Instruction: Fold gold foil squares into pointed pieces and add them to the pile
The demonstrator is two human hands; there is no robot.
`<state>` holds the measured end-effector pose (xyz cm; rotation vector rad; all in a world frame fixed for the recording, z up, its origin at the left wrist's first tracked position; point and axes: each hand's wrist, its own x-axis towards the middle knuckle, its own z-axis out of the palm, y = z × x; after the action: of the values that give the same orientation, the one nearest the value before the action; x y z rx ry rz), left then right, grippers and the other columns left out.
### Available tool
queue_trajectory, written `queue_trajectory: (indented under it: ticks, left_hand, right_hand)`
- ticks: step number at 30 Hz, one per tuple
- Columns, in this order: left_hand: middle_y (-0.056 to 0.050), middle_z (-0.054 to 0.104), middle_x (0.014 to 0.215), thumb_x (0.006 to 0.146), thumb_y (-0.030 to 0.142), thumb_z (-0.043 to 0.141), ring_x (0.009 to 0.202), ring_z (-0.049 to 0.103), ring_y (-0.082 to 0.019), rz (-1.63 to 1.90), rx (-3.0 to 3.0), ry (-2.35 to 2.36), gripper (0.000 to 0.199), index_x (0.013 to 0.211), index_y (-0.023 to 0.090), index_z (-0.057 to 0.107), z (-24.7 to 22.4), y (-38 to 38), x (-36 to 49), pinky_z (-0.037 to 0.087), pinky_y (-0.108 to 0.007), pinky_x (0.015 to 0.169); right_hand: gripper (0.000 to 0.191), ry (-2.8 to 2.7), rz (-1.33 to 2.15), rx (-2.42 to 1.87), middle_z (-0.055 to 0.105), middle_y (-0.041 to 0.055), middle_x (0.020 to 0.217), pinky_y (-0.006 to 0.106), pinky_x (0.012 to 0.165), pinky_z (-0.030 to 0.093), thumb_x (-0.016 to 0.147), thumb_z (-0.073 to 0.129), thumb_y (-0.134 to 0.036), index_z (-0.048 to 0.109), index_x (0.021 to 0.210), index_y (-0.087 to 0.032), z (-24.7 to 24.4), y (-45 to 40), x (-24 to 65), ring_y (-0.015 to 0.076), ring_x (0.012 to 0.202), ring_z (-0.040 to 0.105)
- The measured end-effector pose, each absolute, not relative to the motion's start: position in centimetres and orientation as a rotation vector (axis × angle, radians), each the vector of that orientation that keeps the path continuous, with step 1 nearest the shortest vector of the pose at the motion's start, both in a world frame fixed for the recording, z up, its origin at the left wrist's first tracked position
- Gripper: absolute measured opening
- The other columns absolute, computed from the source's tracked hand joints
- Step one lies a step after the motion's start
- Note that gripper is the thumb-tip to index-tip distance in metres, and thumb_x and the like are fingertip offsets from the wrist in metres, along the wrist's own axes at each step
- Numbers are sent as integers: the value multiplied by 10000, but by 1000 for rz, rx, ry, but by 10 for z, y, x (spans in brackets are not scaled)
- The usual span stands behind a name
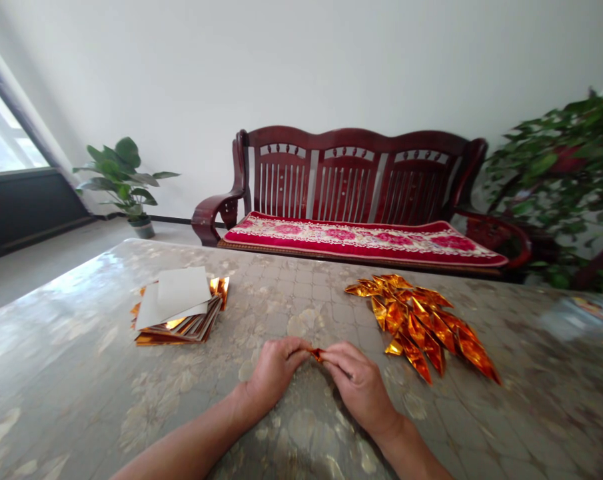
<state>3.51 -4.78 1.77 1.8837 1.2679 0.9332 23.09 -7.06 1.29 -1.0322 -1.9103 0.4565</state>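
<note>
Between my hands is a small piece of folded orange-gold foil paper (316,354), pinched at both ends. My left hand (279,367) grips its left end between thumb and fingers. On the other side, my right hand (355,378) pinches the right end, and most of the paper is hidden by the fingertips. To the right lies a pile of folded gold foil shapes (416,320), pointed at their ends and overlapping. A loose stack of foil paper sheets (181,300) sits to the left, pale side up on top, with gold edges showing.
The table (131,407) has a patterned, glossy cover. Behind it stands a dark red wooden bench (351,180) with a red floral cushion (361,239). A clear plastic bag (581,323) lies at the right edge. Potted plants (124,173) flank the bench.
</note>
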Motion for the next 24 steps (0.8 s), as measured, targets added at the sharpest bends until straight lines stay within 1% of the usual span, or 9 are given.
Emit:
queue_trajectory:
  ticks: [2, 5, 8, 11, 15, 18, 24]
  left_hand:
    - [7, 751, 861, 872, 169, 590, 834, 683, -149, 962, 1960, 1268, 205, 868, 247, 779, 20, -48, 33, 475, -209, 773]
    - [-7, 732, 816, 873, 165, 602, 786, 671, -150, 960, 2006, 1292, 211, 874, 248, 796, 23, -48, 32, 472, -213, 734]
    - [0, 734, 784, 863, 141, 602, 761, 663, -150, 900, 2019, 1308, 238, 887, 265, 804, 25, -49, 33, 462, -215, 719]
    - [14, 741, 765, 843, 129, 607, 738, 658, -147, 866, 1990, 1329, 257, 884, 284, 808, 26, -52, 35, 452, -213, 701]
    - [21, 739, 724, 831, 174, 625, 676, 647, -139, 857, 1885, 1390, 219, 875, 281, 812, 28, -56, 37, 445, -211, 660]
    - [15, 747, 732, 814, 196, 641, 691, 652, -145, 859, 1877, 1441, 183, 829, 261, 811, 30, -58, 39, 439, -212, 656]
    - [14, 734, 705, 819, 209, 615, 673, 650, -146, 879, 1900, 1422, 189, 794, 239, 800, 27, -61, 41, 419, -212, 617]
  right_hand:
    - [208, -1905, 452, -1030, 707, 31, 944, 239, 788, 549, 937, 567, -163, 740, 1013, -250, 12, -70, 231, 150, 876, 681]
    - [223, -1899, 442, -1038, 719, 25, 940, 234, 782, 554, 929, 571, -161, 741, 1039, -255, 12, -70, 232, 148, 867, 691]
    - [269, -1905, 414, -1067, 733, 16, 938, 238, 788, 558, 917, 570, -151, 726, 1105, -265, 11, -71, 232, 150, 862, 700]
    - [307, -1886, 372, -1121, 746, 22, 985, 254, 825, 561, 900, 570, -148, 705, 1152, -260, 10, -72, 232, 164, 902, 707]
    - [299, -1847, 357, -1193, 751, 27, 988, 260, 818, 566, 883, 573, -162, 694, 1144, -243, 11, -73, 232, 168, 889, 713]
    - [286, -1832, 352, -1208, 750, 21, 940, 254, 788, 571, 879, 569, -173, 688, 1130, -240, 13, -74, 230, 163, 845, 715]
    - [276, -1827, 327, -1202, 748, 18, 881, 258, 767, 581, 872, 561, -174, 677, 1114, -239, 17, -79, 226, 165, 795, 720]
